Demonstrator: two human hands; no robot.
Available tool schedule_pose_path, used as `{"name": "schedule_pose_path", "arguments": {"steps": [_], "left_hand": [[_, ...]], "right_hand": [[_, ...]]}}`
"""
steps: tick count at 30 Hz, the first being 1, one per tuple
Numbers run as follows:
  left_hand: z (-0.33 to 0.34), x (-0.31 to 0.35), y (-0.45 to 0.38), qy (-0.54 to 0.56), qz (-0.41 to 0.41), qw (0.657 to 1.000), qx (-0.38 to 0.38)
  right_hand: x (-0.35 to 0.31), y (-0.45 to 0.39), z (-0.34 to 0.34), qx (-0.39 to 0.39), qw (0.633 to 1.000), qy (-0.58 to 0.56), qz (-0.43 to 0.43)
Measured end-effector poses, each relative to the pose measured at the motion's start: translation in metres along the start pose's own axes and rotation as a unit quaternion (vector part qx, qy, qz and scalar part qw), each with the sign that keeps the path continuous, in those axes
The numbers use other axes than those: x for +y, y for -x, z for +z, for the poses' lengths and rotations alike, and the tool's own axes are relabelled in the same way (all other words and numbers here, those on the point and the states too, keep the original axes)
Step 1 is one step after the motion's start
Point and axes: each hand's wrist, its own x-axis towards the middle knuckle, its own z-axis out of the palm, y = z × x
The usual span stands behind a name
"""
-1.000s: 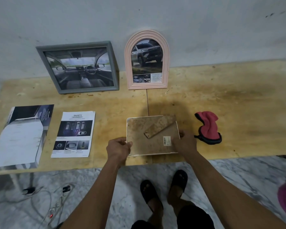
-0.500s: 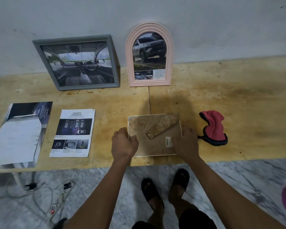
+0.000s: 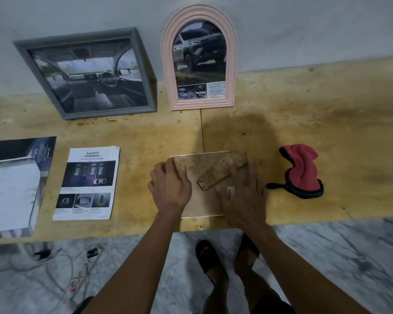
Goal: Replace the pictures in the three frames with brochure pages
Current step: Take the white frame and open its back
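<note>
Frame (image 3: 208,175), face down with its brown back and stand up, lies near the table's (image 3: 327,123) front edge. Left hand (image 3: 170,186) lies on its left edge, fingers bent over the back; right hand (image 3: 242,196) presses flat on its right side, fingers spread. Safety page (image 3: 86,182) and brochure (image 3: 14,184) lie left; red cloth (image 3: 301,171) right. Grey frame (image 3: 86,73) and pink arched frame (image 3: 200,60) lean against the wall, bare wood between.
</note>
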Motion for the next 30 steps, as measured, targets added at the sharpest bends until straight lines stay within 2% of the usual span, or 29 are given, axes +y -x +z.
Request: {"name": "schedule_pose_path", "arguments": {"steps": [5, 16, 23, 30], "left_hand": [[-0.009, 0.016, -0.017, 0.026, -0.051, 0.998, -0.015], [-0.011, 0.019, -0.048, 0.078, -0.125, 0.987, -0.061], [-0.013, 0.020, -0.048, 0.132, -0.146, 0.980, -0.042], [-0.031, 0.013, -0.043, 0.172, -0.211, 0.957, -0.104]], "right_hand": [[0.002, -0.001, 0.008, 0.017, 0.998, 0.062, 0.001], [0.001, 0.001, 0.010, 0.015, 0.996, 0.085, 0.000], [-0.001, 0.001, 0.008, 0.005, 0.997, 0.082, 0.003], [-0.001, 0.001, 0.008, -0.004, 0.997, 0.078, 0.005]]}}
